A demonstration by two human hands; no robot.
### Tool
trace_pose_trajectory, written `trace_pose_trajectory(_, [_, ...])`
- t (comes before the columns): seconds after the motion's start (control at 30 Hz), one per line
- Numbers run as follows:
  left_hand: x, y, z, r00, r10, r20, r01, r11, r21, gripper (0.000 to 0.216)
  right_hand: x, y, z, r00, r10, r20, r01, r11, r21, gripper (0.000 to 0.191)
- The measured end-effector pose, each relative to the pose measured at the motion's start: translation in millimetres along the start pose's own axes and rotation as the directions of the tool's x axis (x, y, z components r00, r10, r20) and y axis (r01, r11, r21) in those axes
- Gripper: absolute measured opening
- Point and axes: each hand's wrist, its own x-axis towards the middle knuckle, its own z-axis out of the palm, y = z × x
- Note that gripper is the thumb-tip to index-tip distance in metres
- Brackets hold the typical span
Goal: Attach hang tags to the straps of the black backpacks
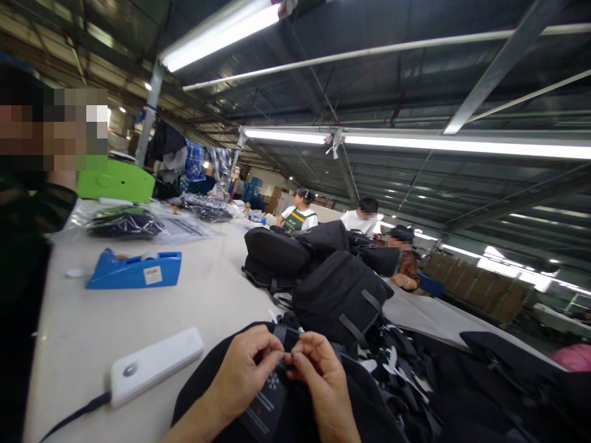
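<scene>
1. Pinching thumb against forefinger, the left hand (247, 366) and right hand (319, 366) meet at a thin pale piece (287, 354), mostly covered by fingers; I cannot tell exactly what it is.
2. That piece sits over the black bag (298, 415), near the top of a dark tag (264, 409) with a snowflake print.
3. A slack pinch could let something so small slip and vanish against the dark fabric.
4. Tugging unevenly could crease the tag, lying right below the fingertips.
5. The soft bag could slide on the surface (212, 295), nudging the white device (157, 366) and its cable (78, 413).
6. Loose straps (406, 369), heaped beyond the right hand, could snag if it swings outward.
</scene>
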Motion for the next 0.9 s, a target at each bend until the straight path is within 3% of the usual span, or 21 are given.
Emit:
trace_pose_trajectory(0.6, [0.0, 1.9, 1.0, 0.995, -0.095, 0.041, 0.097, 0.993, -0.06, 0.019, -1.3, -0.4, 5.2, 0.999, 0.031, -0.03, -0.032, 0.999, -0.035, 0.045])
trace_pose_trajectory(0.9, [-1.9, 4.3, 3.7, 0.993, -0.097, 0.06, 0.095, 0.995, 0.036, 0.018, -1.9, 5.0, 3.0, 1.0, -0.008, -0.02, 0.005, 0.992, -0.125, 0.038])
